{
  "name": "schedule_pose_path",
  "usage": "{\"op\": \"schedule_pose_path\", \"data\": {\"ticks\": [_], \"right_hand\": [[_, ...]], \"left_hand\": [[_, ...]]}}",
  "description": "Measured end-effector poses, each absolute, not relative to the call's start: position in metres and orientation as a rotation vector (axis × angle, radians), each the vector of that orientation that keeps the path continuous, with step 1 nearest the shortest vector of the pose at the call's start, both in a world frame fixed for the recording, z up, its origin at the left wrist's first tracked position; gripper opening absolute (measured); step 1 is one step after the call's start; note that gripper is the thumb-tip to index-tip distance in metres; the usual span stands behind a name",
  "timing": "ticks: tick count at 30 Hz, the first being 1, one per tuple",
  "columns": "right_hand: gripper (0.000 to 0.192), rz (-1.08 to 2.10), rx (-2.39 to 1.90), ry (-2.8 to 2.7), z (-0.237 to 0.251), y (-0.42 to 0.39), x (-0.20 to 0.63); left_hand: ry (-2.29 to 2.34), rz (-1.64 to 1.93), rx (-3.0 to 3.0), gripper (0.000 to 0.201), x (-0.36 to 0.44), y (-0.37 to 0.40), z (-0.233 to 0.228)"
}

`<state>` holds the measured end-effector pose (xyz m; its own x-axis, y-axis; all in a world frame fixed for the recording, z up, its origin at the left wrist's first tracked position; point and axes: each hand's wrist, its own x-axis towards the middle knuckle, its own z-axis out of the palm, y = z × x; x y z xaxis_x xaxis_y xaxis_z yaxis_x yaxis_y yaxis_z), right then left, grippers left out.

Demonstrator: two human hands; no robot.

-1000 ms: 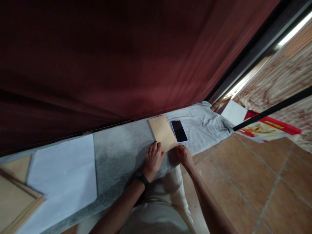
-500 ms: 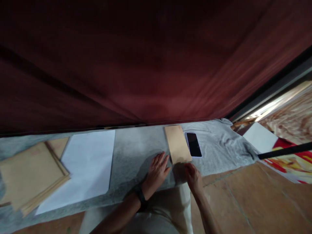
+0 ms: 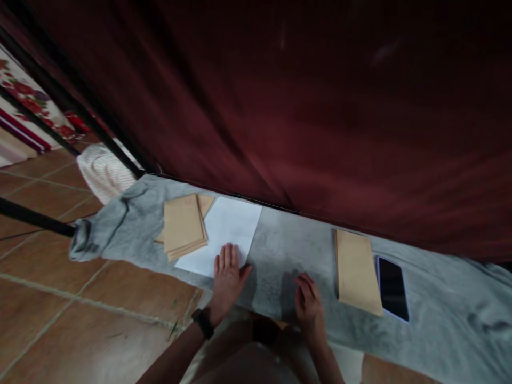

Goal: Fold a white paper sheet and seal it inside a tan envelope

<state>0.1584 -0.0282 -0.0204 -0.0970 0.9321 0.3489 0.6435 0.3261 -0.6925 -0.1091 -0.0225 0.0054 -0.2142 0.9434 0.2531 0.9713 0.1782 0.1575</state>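
My left hand (image 3: 226,275) lies flat, fingers apart, on the near edge of a white sheet of paper (image 3: 224,230) spread on a grey cloth (image 3: 288,250). A black band sits on its wrist. My right hand (image 3: 309,304) rests on the grey cloth with fingers loosely curled, holding nothing. To its right lies a brown envelope (image 3: 355,271), a short gap away. A phone (image 3: 392,288) with a dark screen lies just right of that envelope.
A stack of brown envelopes (image 3: 183,226) lies on the cloth left of the white sheet. A dark red curtain (image 3: 280,106) hangs behind the cloth. Brown floor tiles (image 3: 80,309) spread to the left, crossed by a black bar (image 3: 32,218).
The view swung left. My left hand moved from beside the brown envelope onto the white sheet. My right hand came off the envelope and rests on the cloth.
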Motion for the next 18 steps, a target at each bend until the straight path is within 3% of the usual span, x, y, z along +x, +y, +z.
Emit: {"op": "schedule_pose_path", "data": {"ticks": [3, 8, 15, 18], "right_hand": [[0.035, 0.379, -1.417, -1.907, -0.027, -0.027, 0.149], [0.037, 0.291, -1.395, -2.021, -0.032, -0.03, 0.153], [0.037, 0.301, -1.4, -2.051, -0.032, -0.03, 0.155], [0.036, 0.3, -1.426, -2.034, -0.033, -0.029, 0.154]], "left_hand": [[-2.409, -0.243, -1.871, 0.072, -0.114, -0.023, 0.008], [-2.454, -0.065, -1.899, 0.054, -0.106, -0.017, 0.025], [-2.507, -0.196, -2.039, 0.03, -0.115, -0.007, 0.054], [-2.644, -0.187, -2.005, 0.031, -0.125, -0.003, 0.067]]}}
